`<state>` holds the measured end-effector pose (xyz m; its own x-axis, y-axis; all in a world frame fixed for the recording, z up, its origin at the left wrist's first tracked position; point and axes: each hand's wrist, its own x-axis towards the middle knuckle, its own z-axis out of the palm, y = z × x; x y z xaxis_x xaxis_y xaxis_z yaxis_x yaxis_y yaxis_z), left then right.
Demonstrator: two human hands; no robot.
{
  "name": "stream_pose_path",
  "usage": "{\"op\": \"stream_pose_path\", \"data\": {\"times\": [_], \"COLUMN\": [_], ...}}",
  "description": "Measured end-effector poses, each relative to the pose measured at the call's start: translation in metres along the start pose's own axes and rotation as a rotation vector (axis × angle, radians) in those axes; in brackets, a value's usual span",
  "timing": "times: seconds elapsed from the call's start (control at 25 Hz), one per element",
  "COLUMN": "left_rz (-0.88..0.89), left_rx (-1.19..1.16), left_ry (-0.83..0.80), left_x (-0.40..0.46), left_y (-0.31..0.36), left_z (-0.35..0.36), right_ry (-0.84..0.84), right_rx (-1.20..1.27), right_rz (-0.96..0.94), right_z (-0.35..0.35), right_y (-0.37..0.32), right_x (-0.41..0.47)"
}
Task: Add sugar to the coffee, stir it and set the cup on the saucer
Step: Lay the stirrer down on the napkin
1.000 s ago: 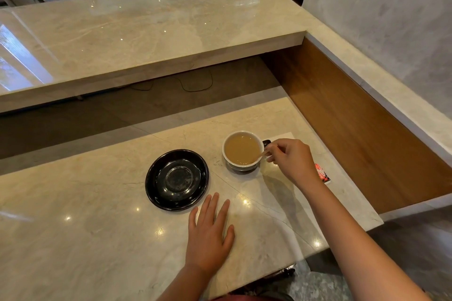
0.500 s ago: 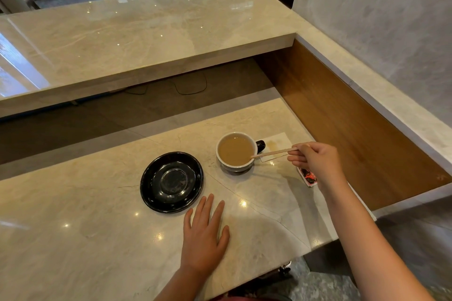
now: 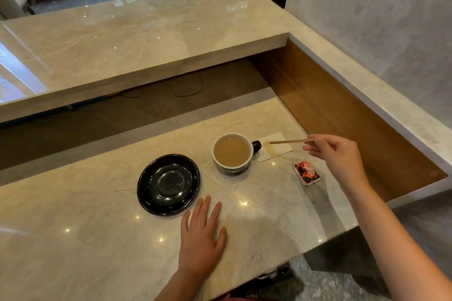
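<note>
Now the right hand (image 3: 338,159) pinches the wooden stirrer (image 3: 289,141) in a narrow grip, its tip over the napkin (image 3: 274,151), right of the cup (image 3: 232,151).

Single view: head-worn wide-angle camera, looking forward and steeply down on the near counter (image 3: 73,239), close above; raised bar top (image 3: 146,39) beyond.

Two bare forearms, left hand (image 3: 200,239) and right hand (image 3: 337,156) ringless (seemingly), sleeveless.

glossy black saucer (image 3: 168,184), tan coffee (image 3: 231,152), red-black patterned sugar packet (image 3: 307,173)
</note>
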<state>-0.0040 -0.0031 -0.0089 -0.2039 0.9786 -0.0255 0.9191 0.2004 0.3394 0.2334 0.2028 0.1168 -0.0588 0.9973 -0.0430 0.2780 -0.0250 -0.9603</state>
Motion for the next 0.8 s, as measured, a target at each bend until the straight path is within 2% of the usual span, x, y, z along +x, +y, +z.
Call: {"op": "stream_pose_path", "data": {"times": [0.08, 0.2, 0.32, 0.4, 0.52, 0.8], "left_rz": [0.004, 0.008, 0.012, 0.020, 0.024, 0.020], "left_rx": [0.006, 0.003, -0.004, -0.014, -0.011, -0.005], "left_ry": [-0.005, -0.002, 0.013, 0.026, 0.036, 0.035], "left_x": [0.000, 0.000, 0.000, 0.000, 0.000, 0.000], "left_y": [0.000, -0.001, -0.001, 0.000, 0.000, 0.001], "left_z": [0.000, 0.000, 0.000, 0.000, -0.001, -0.002], "right_ry": [-0.006, -0.134, -0.278, -0.336, -0.425, -0.495], "right_rx": [-0.281, -0.606, -0.810, -0.881, -0.886, -0.995], "right_rz": [-0.244, -0.719, -0.930, -0.985, -0.948, -0.984], "right_z": [0.008, 0.018, 0.018, 0.013, 0.004, 0.000], "right_y": [0.008, 0.024, 0.042, 0.054, 0.065, 0.077], "right_x": [0.001, 0.002, 0.002, 0.000, -0.003, -0.008]}}
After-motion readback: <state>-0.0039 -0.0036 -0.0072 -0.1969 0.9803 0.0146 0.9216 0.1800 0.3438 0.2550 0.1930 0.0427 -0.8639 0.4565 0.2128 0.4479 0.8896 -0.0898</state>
